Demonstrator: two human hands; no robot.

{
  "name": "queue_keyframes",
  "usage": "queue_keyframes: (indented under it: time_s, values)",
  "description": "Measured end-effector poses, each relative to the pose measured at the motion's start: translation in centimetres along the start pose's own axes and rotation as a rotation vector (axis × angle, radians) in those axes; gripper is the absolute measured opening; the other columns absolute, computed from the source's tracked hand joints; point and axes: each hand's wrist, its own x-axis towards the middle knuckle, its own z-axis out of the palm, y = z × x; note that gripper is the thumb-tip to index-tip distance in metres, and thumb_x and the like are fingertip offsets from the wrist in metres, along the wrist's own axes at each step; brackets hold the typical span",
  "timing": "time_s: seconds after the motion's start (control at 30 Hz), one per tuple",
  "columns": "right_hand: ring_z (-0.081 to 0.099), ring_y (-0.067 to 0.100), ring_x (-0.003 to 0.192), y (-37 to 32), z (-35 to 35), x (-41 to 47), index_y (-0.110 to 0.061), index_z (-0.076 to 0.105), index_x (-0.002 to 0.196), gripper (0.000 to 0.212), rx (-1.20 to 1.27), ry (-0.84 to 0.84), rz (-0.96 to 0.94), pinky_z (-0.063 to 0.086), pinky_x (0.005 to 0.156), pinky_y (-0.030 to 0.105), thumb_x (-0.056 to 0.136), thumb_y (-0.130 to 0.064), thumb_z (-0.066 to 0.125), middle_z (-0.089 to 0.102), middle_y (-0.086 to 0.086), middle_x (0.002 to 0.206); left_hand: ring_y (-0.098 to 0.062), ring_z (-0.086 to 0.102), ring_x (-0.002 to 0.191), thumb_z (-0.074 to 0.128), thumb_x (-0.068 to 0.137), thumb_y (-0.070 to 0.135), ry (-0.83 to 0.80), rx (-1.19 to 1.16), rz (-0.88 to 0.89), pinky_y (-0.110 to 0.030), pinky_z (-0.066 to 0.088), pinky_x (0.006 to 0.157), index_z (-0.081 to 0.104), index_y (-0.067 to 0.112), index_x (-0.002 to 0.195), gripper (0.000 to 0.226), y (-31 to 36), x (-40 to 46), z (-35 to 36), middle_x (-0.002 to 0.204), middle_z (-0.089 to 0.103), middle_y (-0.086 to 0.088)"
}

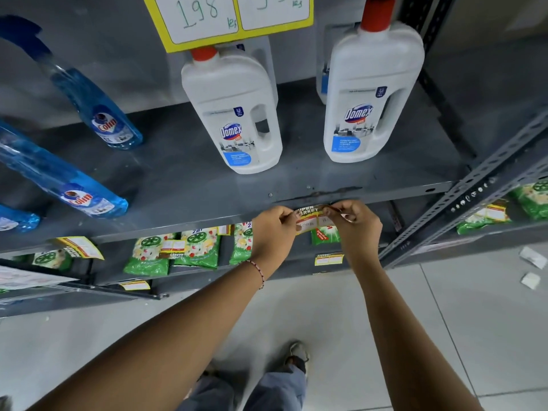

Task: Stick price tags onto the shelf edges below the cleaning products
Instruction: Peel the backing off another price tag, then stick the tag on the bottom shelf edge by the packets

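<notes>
A yellow and white price tag point(310, 221) printed "SUPER MARKET" is pinched between both hands, right at the front edge of the grey metal shelf point(184, 221). My left hand point(274, 229) grips its left end and my right hand point(354, 223) grips its right end. The tag sits just below and between two white Domex bottles with red caps point(237, 114) point(370, 93) that stand upright on the shelf. Part of the tag is hidden behind my fingers.
Blue Colin spray bottles point(98, 114) stand at the left of the same shelf. A large yellow price card point(231, 16) hangs above. Lower shelves hold green packets point(195, 247) and other tags point(328, 258). A slotted upright point(474, 185) stands at right. Paper scraps point(532, 258) lie on the tiled floor.
</notes>
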Motion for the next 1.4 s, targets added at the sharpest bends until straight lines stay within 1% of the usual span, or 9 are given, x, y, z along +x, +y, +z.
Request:
queue_keyframes:
  time_s: [0.1,0.37,0.57,0.63,0.8,0.93,1.0,1.2,1.4]
  values:
    - [0.067,0.007,0.077,-0.2,0.2,0.1,-0.019,0.07,0.082,0.018,-0.022,0.043,0.016,0.049,0.068,0.017,0.074,-0.031,0.081,0.072,-0.009,0.079,-0.014,0.072,0.061,0.065,0.088,0.026,-0.02,0.025,0.014,-0.028,0.057,0.054,0.076,0.011,0.074,0.023,-0.3,0.6,-0.1,0.068,0.077,-0.004]
    - [0.069,0.015,0.075,-0.4,-0.5,0.3,-0.022,0.068,0.077,0.02,-0.035,0.207,0.062,0.057,0.068,0.028,0.069,-0.029,0.084,0.072,-0.004,0.077,-0.021,0.063,0.05,0.061,0.088,0.04,-0.054,0.271,0.091,-0.034,0.054,0.051,0.062,0.004,0.056,0.048,-1.8,1.3,-1.5,0.052,0.067,-0.007]
    - [0.067,0.01,0.074,-2.2,1.5,-2.6,-0.024,0.069,0.081,0.009,-0.049,0.293,0.027,0.059,0.075,0.036,0.081,-0.017,0.075,0.071,-0.006,0.079,-0.001,0.07,0.055,0.066,0.09,0.022,-0.221,-0.2,-0.065,-0.018,0.056,0.057,0.072,-0.001,0.079,0.027,-3.5,0.9,-4.9,0.072,0.075,-0.009]
    - [0.067,0.012,0.073,-3.5,3.0,-4.2,-0.024,0.067,0.081,0.008,-0.07,0.274,-0.025,0.057,0.074,0.033,0.082,-0.019,0.074,0.072,-0.003,0.081,-0.011,0.073,0.062,0.067,0.09,0.017,-0.212,-0.352,-0.175,-0.024,0.059,0.062,0.074,0.003,0.082,0.018,-5.1,0.7,-7.3,0.075,0.075,-0.013]
    - [0.067,0.01,0.07,-7.7,11.2,-8.6,-0.025,0.068,0.08,0.01,-0.134,-0.036,-0.171,0.052,0.071,0.024,0.08,-0.019,0.076,0.072,-0.001,0.079,-0.018,0.073,0.06,0.06,0.092,0.007,-0.129,-0.74,-0.526,-0.029,0.062,0.062,0.069,0.007,0.083,0.013,-12.4,0.6,-16.5,0.065,0.076,-0.002]
    - [0.067,0.0,0.071,-10.9,20.3,-12.3,-0.021,0.072,0.084,0.005,-0.125,-0.341,-0.252,0.052,0.069,0.019,0.082,-0.017,0.075,0.073,-0.012,0.078,-0.032,0.063,0.091,0.035,0.101,0.009,-0.005,-1.025,-0.763,-0.048,0.048,0.094,0.059,0.001,0.093,0.026,-19.8,0.0,-25.1,0.09,0.066,-0.014]
    - [0.065,-0.008,0.073,-12.4,24.8,-14.0,-0.02,0.072,0.086,0.005,-0.132,-0.443,-0.3,0.048,0.07,0.01,0.083,-0.017,0.074,0.072,-0.016,0.079,-0.032,0.06,0.098,0.044,0.099,0.008,0.15,-0.97,-0.844,-0.046,0.047,0.094,0.061,0.005,0.094,0.018,-23.7,-0.1,-27.9,0.092,0.065,-0.011]
    - [0.066,0.006,0.093,-15.9,37.1,-16.7,-0.02,0.071,0.108,0.025,-0.348,-0.666,-0.496,0.051,0.086,0.026,0.083,-0.018,0.073,0.074,-0.005,0.104,-0.02,0.06,0.098,0.067,0.087,0.006,0.292,-0.934,-0.71,-0.037,0.049,0.087,0.062,0.014,0.1,0.017,-30.3,2.1,-32.6,0.114,0.065,-0.011]
    - [0.064,0.026,0.084,-15.7,42.9,-18.4,-0.019,0.074,0.092,0.014,-0.567,-0.684,-0.673,0.052,0.075,0.045,0.079,-0.02,0.069,0.07,0.002,0.086,-0.019,0.055,0.064,0.069,0.083,-0.005,0.197,-0.826,-0.562,-0.018,0.054,0.058,0.069,0.008,0.072,0.016,-32.0,2.0,-34.3,0.071,0.061,-0.012]
